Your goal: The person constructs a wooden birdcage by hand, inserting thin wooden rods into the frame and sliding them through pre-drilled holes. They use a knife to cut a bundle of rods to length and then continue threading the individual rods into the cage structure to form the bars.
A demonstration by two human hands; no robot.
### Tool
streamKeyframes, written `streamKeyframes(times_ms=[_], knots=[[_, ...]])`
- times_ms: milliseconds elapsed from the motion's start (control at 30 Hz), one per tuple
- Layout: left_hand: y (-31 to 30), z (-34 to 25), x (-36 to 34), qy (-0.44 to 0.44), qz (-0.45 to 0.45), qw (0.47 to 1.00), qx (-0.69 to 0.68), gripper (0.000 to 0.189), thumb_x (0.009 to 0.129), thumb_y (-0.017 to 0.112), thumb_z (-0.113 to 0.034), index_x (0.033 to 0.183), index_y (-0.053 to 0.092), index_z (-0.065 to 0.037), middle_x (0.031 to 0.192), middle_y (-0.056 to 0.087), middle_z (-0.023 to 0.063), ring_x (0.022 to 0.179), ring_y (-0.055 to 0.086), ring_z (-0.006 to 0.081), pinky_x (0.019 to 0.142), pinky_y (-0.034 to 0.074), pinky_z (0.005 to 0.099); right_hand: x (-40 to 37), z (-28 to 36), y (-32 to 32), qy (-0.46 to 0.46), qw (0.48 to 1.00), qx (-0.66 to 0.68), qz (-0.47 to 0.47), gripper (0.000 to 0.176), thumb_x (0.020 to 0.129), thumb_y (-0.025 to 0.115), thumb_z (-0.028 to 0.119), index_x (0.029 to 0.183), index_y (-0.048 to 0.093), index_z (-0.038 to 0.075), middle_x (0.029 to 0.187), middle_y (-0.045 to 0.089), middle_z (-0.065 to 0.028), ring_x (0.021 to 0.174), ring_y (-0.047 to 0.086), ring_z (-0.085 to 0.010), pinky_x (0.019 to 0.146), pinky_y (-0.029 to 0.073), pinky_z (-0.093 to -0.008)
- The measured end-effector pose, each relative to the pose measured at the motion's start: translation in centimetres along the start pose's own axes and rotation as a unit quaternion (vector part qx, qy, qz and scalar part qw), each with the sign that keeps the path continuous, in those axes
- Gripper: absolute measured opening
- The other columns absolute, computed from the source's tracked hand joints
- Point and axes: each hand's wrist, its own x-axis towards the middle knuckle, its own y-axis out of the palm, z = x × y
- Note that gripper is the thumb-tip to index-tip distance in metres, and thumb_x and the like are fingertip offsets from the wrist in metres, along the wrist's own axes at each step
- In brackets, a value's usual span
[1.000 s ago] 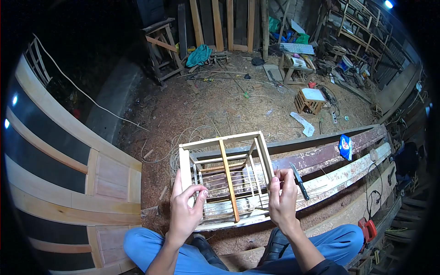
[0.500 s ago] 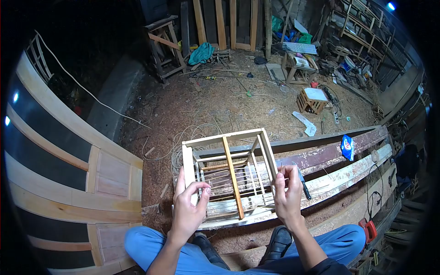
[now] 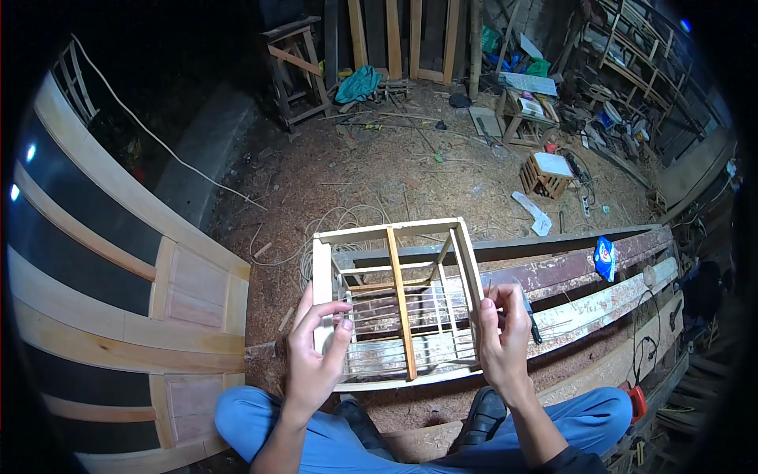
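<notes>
A small box-shaped wooden frame point(image 3: 401, 308) with thin bars rests tilted before me, over the planks. An orange-brown slat crosses its open near face. My left hand point(image 3: 317, 347) grips the frame's left post, with the thumb and forefinger inside the opening and other fingers behind the post. At the right post, my right hand point(image 3: 505, 336) is closed in a pinch. A thin stick-like tip point(image 3: 489, 287) shows just above its fingers; the rest is hidden. Behind that hand, a knife with a black handle point(image 3: 536, 329) lies on the planks, partly covered.
Weathered planks point(image 3: 584, 312) run across to the right, with a blue packet point(image 3: 605, 259) on them. A large panelled wooden piece point(image 3: 197, 359) stands at left. Coiled cord point(image 3: 316, 245), a slatted crate point(image 3: 546, 175) and wood shavings lie on the ground. A red tool point(image 3: 636, 401) sits by my right knee.
The view has shifted slightly, so the background sits farther right. My left thumb and forefinger have moved a little left against the post. The right hand stays pinched beside the right post.
</notes>
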Motion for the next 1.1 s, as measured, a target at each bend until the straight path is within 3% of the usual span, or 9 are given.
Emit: streamKeyframes(times_ms=[133, 233, 500, 700, 733, 800, 867, 1000, 1100], knots=[[-1.2, 1.3, -0.5, 0.019, 0.000, 0.996, 0.086, 0.019, 0.101, 0.073, -0.012, 0.116, 0.072, 0.000, 0.160, 0.049, 0.0229, 0.139, 0.057, 0.0289, 0.111, 0.049, 0.0400, -0.5, 1.8, 0.6, 0.002, 0.998, -0.043, 0.036, 0.011, 0.105, 0.061, 0.007, 0.103, 0.056, -0.003, 0.092, 0.059, -0.0169, 0.083, 0.060, -0.0297, 0.077, 0.049, -0.0422], [-1.3, 0.6, -1.1, 0.016, 0.004, 0.987, 0.159, 0.021, 0.100, 0.074, -0.014, 0.117, 0.073, -0.002, 0.160, 0.047, 0.0246, 0.143, 0.054, 0.0349, 0.117, 0.045, 0.0439, -0.7, 1.6, 1.0, -0.069, 0.990, -0.115, 0.043, 0.008, 0.100, 0.062, 0.004, 0.102, 0.056, -0.002, 0.093, 0.055, -0.0170, 0.080, 0.061, -0.0341, 0.073, 0.049, -0.0455], [-0.9, 0.0, -1.2, 0.012, -0.009, 0.984, 0.179, 0.030, 0.099, 0.076, -0.017, 0.125, 0.072, -0.003, 0.168, 0.038, 0.0293, 0.151, 0.047, 0.0410, 0.122, 0.039, 0.0465, -0.2, 2.1, 0.7, -0.077, 0.977, -0.191, 0.053, 0.010, 0.097, 0.065, 0.008, 0.100, 0.057, 0.002, 0.095, 0.059, -0.0165, 0.080, 0.064, -0.0369, 0.071, 0.050, -0.0500], [1.0, -2.3, -0.6, 0.035, -0.036, 0.966, 0.254, 0.034, 0.100, 0.074, -0.019, 0.129, 0.069, -0.003, 0.171, 0.028, 0.0335, 0.157, 0.033, 0.0498, 0.128, 0.031, 0.0511, 1.0, 2.0, -1.2, -0.071, 0.986, -0.143, 0.059, 0.011, 0.100, 0.066, 0.009, 0.104, 0.060, 0.001, 0.096, 0.061, -0.0159, 0.080, 0.064, -0.0313, 0.073, 0.052, -0.0441], [1.5, -2.6, -0.3, 0.042, -0.031, 0.967, 0.248, 0.034, 0.100, 0.074, -0.019, 0.129, 0.069, -0.003, 0.171, 0.028, 0.0335, 0.157, 0.033, 0.0498, 0.128, 0.031, 0.0511, 1.3, 1.7, -1.7, -0.092, 0.987, -0.119, 0.063, 0.009, 0.103, 0.064, 0.009, 0.104, 0.060, 0.002, 0.097, 0.063, -0.0120, 0.082, 0.064, -0.0232, 0.074, 0.053, -0.0384], [2.3, -2.9, 0.1, 0.101, -0.025, 0.928, 0.357, 0.032, 0.099, 0.076, -0.019, 0.126, 0.071, -0.003, 0.172, 0.028, 0.0329, 0.158, 0.034, 0.0487, 0.128, 0.030, 0.0536, 2.0, 2.5, -3.0, 0.035, 0.992, 0.072, 0.100, 0.009, 0.107, 0.061, 0.011, 0.104, 0.058, 0.003, 0.100, 0.065, -0.0080, 0.087, 0.062, -0.0144, 0.077, 0.052, -0.0319], [3.7, -3.5, 0.4, 0.122, -0.013, 0.934, 0.336, 0.029, 0.098, 0.076, -0.019, 0.122, 0.073, -0.002, 0.170, 0.033, 0.0313, 0.158, 0.034, 0.0474, 0.128, 0.030, 0.0560, 3.8, 3.3, -5.5, 0.072, 0.968, 0.210, 0.118, 0.014, 0.113, 0.058, 0.015, 0.108, 0.053, 0.003, 0.099, 0.064, -0.0042, 0.087, 0.059, -0.0095, 0.078, 0.050, -0.0265], [7.3, -4.7, 0.7, 0.203, 0.053, 0.938, 0.274, 0.026, 0.098, 0.075, -0.018, 0.119, 0.074, -0.003, 0.161, 0.049, 0.0287, 0.155, 0.040, 0.0463, 0.128, 0.031, 0.0577, 5.3, 2.3, -10.2, 0.039, 0.983, 0.126, 0.124, 0.014, 0.113, 0.060, 0.015, 0.111, 0.054, 0.002, 0.083, 0.059, -0.0004, 0.073, 0.054, -0.0074, 0.064, 0.047, -0.0281], [10.6, -7.7, 0.7, 0.241, 0.151, 0.923, 0.257, 0.025, 0.097, 0.075, -0.014, 0.118, 0.074, -0.002, 0.146, 0.065, 0.0261, 0.143, 0.057, 0.0433, 0.125, 0.036, 0.0540, 4.7, 0.5, -12.9, 0.012, 0.989, -0.004, 0.148, 0.017, 0.111, 0.063, 0.016, 0.113, 0.056, 0.001, 0.084, 0.063, -0.0072, 0.075, 0.058, -0.0111, 0.065, 0.047, -0.0324]])
